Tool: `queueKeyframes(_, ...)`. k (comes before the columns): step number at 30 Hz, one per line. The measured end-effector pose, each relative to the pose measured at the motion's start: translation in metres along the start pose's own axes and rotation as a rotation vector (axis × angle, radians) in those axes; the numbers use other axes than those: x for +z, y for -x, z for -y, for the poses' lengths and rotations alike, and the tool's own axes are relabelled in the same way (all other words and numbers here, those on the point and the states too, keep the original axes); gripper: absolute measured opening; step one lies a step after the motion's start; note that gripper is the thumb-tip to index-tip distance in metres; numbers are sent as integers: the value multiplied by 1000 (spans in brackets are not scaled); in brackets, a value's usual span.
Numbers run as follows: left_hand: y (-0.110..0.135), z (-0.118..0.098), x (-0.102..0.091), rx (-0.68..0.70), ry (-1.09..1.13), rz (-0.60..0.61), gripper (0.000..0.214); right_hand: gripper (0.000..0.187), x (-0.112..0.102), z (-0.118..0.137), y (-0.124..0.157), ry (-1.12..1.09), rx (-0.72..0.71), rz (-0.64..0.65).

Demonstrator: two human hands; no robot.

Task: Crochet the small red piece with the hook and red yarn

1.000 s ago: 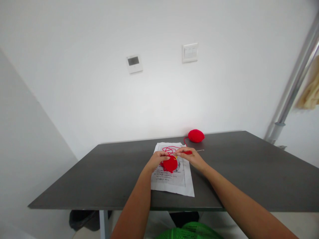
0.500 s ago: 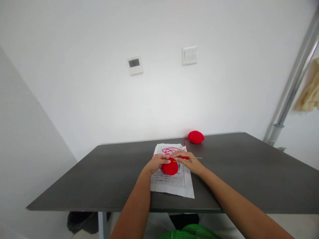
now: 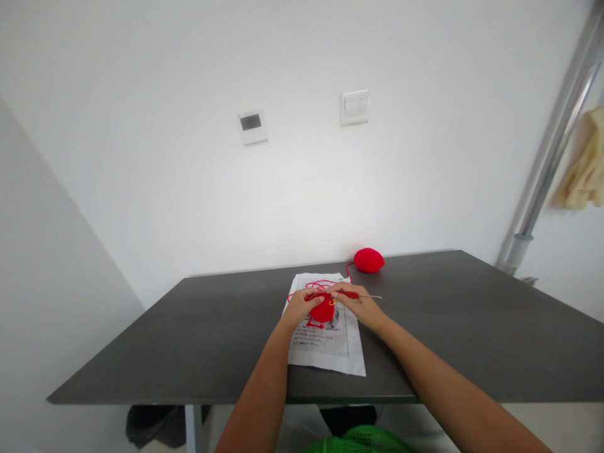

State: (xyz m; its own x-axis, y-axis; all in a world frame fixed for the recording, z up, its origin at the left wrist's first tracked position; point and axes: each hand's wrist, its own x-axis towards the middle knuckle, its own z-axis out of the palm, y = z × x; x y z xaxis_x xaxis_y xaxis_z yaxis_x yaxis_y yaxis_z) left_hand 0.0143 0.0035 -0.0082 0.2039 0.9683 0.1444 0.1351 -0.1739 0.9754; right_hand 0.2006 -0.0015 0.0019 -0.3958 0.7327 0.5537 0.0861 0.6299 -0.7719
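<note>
My left hand (image 3: pixel 302 305) is closed on the edge of a round red crochet piece (image 3: pixel 323 311), held over a printed sheet. In my right hand (image 3: pixel 355 299) is a crochet hook (image 3: pixel 370 296) with a red handle, its thin metal end pointing out to the right. The fingertips of both hands meet near the piece's upper edge. A small yellow stitch marker (image 3: pixel 333 302) hangs at the piece's right side. Below the piece shows a red yarn tail (image 3: pixel 315 325). Loose red yarn (image 3: pixel 317 285) loops behind my hands.
The printed sheet (image 3: pixel 325 358) lies on the dark table (image 3: pixel 212 340). A red yarn ball (image 3: pixel 369 260) rests by the wall, its strand running to the sheet. A metal pipe (image 3: pixel 552 170) stands at the right, and a black bin bag (image 3: pixel 158 425) is under the table.
The crochet piece has tilted and risen slightly, so more of the sheet and a yarn tail show beneath it. Both hands keep their hold. The whole view has shifted a little.
</note>
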Motion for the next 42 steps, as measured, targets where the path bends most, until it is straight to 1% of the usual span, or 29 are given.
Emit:
queueKeyframes(3,-2,1,1,65,4,-49,24,22,0,1,0,7,-10,-13)
queueKeyframes(5,-3,2,2,89,45,-77,24,21,1,2,-1,9,-22,-25)
queueKeyframes(10,-4,-2,9,90,152,-150,23,22,6,1,-2,47,-19,-106)
queueKeyframes(15,-1,-8,16,82,277,-168,30,22,11,1,0,135,-128,-176)
queueKeyframes(17,0,-9,19,67,372,-194,32,21,14,3,1,182,-174,-158)
queueKeyframes(20,1,-10,21,41,504,-264,30,20,17,6,3,253,-251,-101)
queueKeyframes(24,3,-11,22,7,549,-327,28,21,22,8,5,324,-305,-72)
queueKeyframes(30,2,-8,21,-23,602,-293,25,20,23,10,6,354,-326,-65)
queueKeyframes(31,1,-7,21,-39,623,-288,24,20,22,11,6,343,-325,-57)
queueKeyframes(33,0,-4,20,-116,671,-282,20,20,21,11,6,305,-316,-27)
queueKeyframes(37,-1,0,18,-306,714,-252,13,18,18,10,6,210,-256,9)
queueKeyframes(39,-2,1,17,-342,691,-213,12,18,16,9,5,165,-205,-6)
queueKeyframes(42,-2,1,15,-347,676,-159,13,20,15,9,4,110,-135,-23)
